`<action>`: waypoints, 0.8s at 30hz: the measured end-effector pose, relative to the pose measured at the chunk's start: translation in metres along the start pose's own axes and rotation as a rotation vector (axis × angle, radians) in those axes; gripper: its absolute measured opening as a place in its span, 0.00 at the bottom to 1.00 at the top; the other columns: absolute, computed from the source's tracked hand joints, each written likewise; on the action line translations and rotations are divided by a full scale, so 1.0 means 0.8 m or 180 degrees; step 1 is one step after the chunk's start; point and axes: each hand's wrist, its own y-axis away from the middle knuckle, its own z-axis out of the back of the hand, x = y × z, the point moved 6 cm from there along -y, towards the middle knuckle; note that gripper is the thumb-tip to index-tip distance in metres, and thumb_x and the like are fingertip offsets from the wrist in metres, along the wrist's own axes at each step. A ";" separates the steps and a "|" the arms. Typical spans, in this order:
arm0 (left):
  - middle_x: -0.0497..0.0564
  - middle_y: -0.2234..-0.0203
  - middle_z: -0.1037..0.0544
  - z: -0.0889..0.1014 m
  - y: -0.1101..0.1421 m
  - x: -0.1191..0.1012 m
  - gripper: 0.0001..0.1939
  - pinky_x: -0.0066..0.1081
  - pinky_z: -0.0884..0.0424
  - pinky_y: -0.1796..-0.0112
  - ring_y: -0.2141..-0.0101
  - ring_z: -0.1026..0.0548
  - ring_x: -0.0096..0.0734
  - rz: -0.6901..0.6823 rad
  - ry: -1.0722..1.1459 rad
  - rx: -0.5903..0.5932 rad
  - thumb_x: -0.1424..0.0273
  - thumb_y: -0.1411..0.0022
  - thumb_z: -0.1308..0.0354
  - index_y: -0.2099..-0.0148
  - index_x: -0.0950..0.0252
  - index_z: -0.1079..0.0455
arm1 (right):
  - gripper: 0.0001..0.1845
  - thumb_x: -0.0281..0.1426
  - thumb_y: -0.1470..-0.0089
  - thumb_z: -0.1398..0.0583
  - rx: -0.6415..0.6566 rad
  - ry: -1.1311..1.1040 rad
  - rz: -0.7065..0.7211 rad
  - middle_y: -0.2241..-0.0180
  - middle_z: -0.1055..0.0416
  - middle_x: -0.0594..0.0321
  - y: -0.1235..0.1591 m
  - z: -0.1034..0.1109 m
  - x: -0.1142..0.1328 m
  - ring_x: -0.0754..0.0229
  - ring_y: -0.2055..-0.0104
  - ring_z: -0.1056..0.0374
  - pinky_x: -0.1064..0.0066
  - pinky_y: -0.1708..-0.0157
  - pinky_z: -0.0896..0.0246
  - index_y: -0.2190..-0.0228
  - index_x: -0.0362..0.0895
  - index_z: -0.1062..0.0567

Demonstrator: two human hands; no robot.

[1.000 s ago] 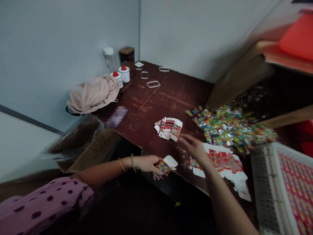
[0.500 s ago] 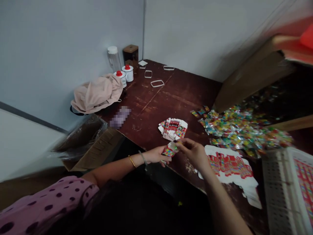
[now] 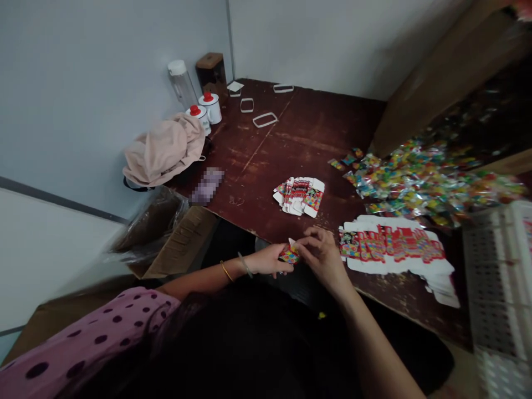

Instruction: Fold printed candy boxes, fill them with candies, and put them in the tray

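Printed carton (image 3: 289, 255) partly hidden by left hand (image 3: 266, 261) and right hand (image 3: 324, 258)

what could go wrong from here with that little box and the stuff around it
The small printed box is held by the left hand about at the table's front edge, so a slip might drop it to the floor.

The right hand is close to the fanned row of cartons; a brush could scatter them.

The blurred purple item lies near the table's edge and might get knocked off.
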 end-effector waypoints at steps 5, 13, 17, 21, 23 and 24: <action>0.52 0.73 0.28 -0.007 0.007 0.005 0.35 0.25 0.37 0.79 0.74 0.29 0.28 0.0037 0.0730 0.0138 0.41 0.42 0.54 0.58 0.70 0.31 | 0.16 0.44 0.42 0.43 -0.0164 -0.0428 0.0121 0.45 0.38 0.56 0.027 -0.009 0.006 0.50 0.42 0.41 0.56 0.44 0.44 0.67 0.48 0.19; 0.53 0.76 0.28 0.001 0.013 0.021 0.38 0.26 0.37 0.80 0.77 0.29 0.29 0.0288 0.0527 -0.0111 0.40 0.40 0.60 0.55 0.71 0.29 | 0.14 0.43 0.44 0.41 -0.0394 -0.0087 0.0053 0.52 0.31 0.56 0.044 -0.024 0.012 0.48 0.49 0.35 0.52 0.49 0.42 0.68 0.50 0.19; 0.50 0.77 0.28 0.001 0.016 0.015 0.34 0.24 0.38 0.81 0.79 0.29 0.26 0.0316 0.0319 -0.0158 0.43 0.38 0.58 0.56 0.69 0.30 | 0.16 0.43 0.43 0.42 -0.0799 -0.0211 -0.0138 0.50 0.33 0.53 0.049 -0.026 0.012 0.48 0.47 0.37 0.53 0.49 0.42 0.71 0.46 0.21; 0.51 0.78 0.28 0.003 0.017 0.011 0.34 0.25 0.39 0.81 0.79 0.30 0.27 0.0406 0.0372 -0.0235 0.45 0.36 0.61 0.59 0.70 0.29 | 0.15 0.43 0.44 0.41 -0.1068 0.0314 -0.0060 0.52 0.31 0.55 0.045 -0.018 0.018 0.45 0.46 0.40 0.46 0.46 0.49 0.73 0.47 0.21; 0.51 0.78 0.28 0.005 0.017 0.006 0.33 0.25 0.38 0.81 0.79 0.30 0.28 0.0345 0.0477 -0.0284 0.46 0.36 0.59 0.55 0.71 0.29 | 0.15 0.43 0.43 0.43 -0.0678 0.0049 0.0052 0.49 0.32 0.56 0.042 -0.022 0.023 0.46 0.44 0.41 0.46 0.44 0.50 0.71 0.49 0.20; 0.51 0.78 0.27 0.006 0.016 0.003 0.32 0.25 0.38 0.80 0.79 0.30 0.28 0.0300 0.0552 -0.0269 0.47 0.36 0.57 0.52 0.71 0.30 | 0.16 0.43 0.42 0.44 -0.0435 -0.0214 0.0069 0.47 0.33 0.57 0.043 -0.026 0.024 0.47 0.43 0.42 0.48 0.43 0.50 0.69 0.49 0.19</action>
